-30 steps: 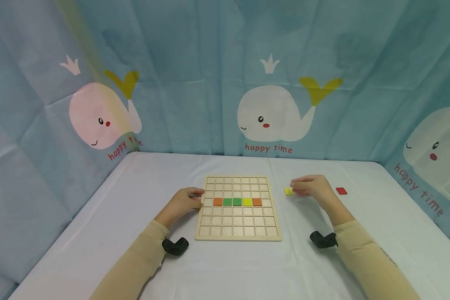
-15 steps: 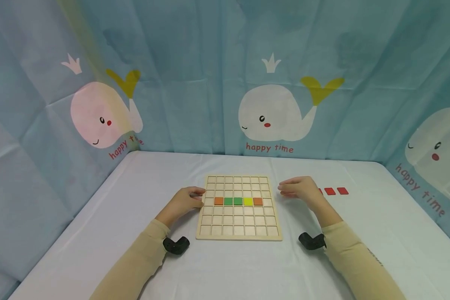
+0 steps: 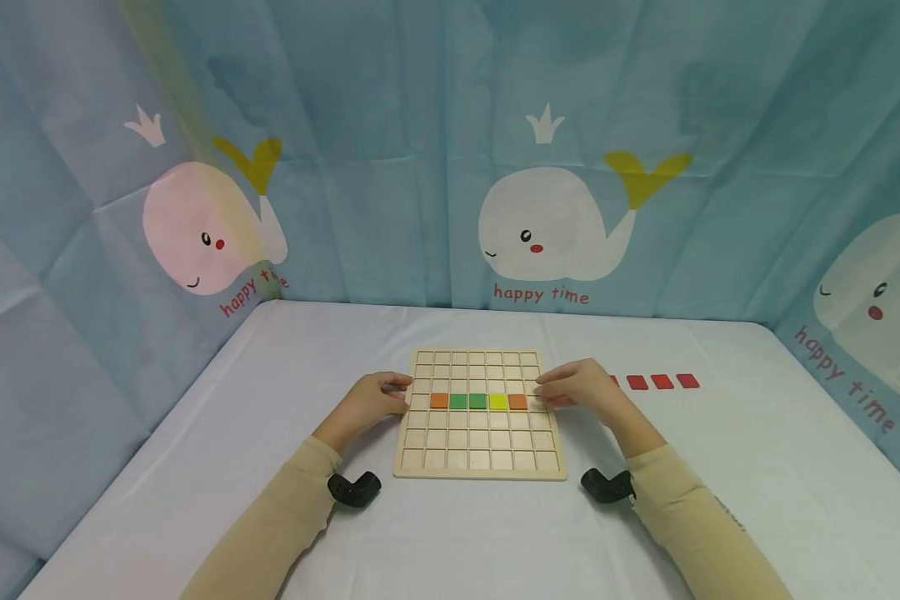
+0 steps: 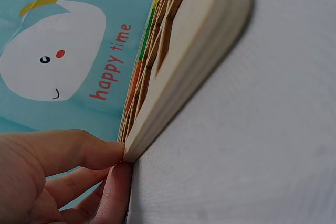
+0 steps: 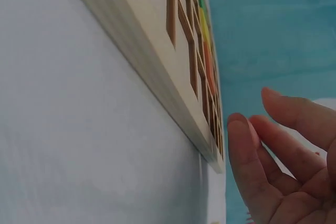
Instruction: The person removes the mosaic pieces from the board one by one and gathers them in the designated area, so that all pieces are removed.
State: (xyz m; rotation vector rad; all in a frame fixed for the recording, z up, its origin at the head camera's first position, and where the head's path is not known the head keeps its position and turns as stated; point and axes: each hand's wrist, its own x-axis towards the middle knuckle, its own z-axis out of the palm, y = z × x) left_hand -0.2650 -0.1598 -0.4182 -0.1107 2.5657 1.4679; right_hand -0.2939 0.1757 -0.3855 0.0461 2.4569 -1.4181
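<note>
A light wooden grid board (image 3: 480, 437) lies on the white table between both hands. One row of its cells holds an orange tile (image 3: 439, 401), two green tiles (image 3: 468, 401), a yellow tile (image 3: 498, 401) and another orange tile (image 3: 518, 401). My left hand (image 3: 365, 403) touches the board's left edge with thumb and fingertips, its fingers relaxed; the left wrist view shows them right at the side. My right hand (image 3: 579, 389) is at the right edge, thumb and fingers loosely bent with a gap between; the right wrist view shows nothing held in its fingers (image 5: 286, 145).
Several red tiles (image 3: 663, 382) lie in a row right of the right hand, one partly covered by it. A blue cloth (image 3: 375, 233) with whale prints stands behind the table. Each wrist carries a small black device (image 3: 354, 489).
My right hand has moved left from beside the loose tiles to the board's right edge, uncovering several red tiles and passing over where a loose yellow one lay. The left hand stays put.
</note>
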